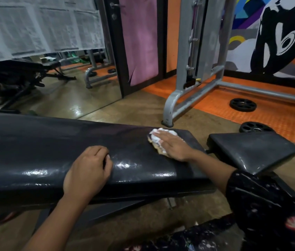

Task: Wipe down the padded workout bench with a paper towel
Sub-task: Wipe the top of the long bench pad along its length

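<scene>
Wiping is underway: right hand [173, 144] is pressing flat-fingered on the crumpled paper towel [158, 140] near the bench pad's [43, 147] right end (left hand [88, 171] is bracing, fingers curled, empty), and unwiped length leftward is likely calling next.

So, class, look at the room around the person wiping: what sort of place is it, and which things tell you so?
Most likely a gym. A padded bench fills the foreground, weight plates lie on the orange floor, and a grey steel machine frame stands behind.
</scene>
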